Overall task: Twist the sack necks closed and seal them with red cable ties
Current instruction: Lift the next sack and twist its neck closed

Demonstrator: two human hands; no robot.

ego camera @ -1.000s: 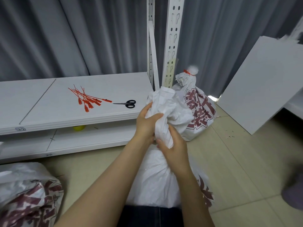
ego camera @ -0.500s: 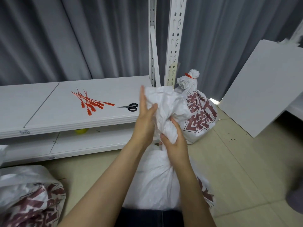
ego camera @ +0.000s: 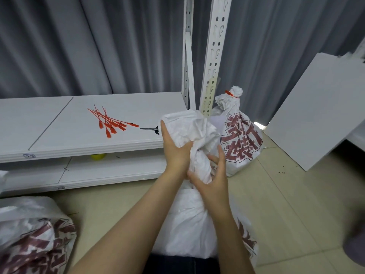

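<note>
A white woven sack (ego camera: 189, 220) with dark red print stands on the floor in front of me, its neck (ego camera: 199, 163) twisted into a rope. My left hand (ego camera: 174, 151) grips the bunched top of the neck. My right hand (ego camera: 212, 180) wraps loosely round the twisted neck lower down, fingers partly spread. Several red cable ties (ego camera: 110, 122) lie on the white shelf (ego camera: 65, 135) to the left. A second sack (ego camera: 240, 139), sealed with a red tie (ego camera: 230, 93), stands behind.
Black scissors (ego camera: 152, 129) lie on the shelf beside the ties, partly hidden by my left hand. A third printed sack (ego camera: 33, 238) sits at the lower left. White shelf uprights (ego camera: 213, 56) rise behind; a white board (ego camera: 318, 125) leans at the right.
My left hand has shifted from open against the sack top to gripping it. My right hand's fingers have loosened and spread on the neck. The neck looks more tightly twisted.
</note>
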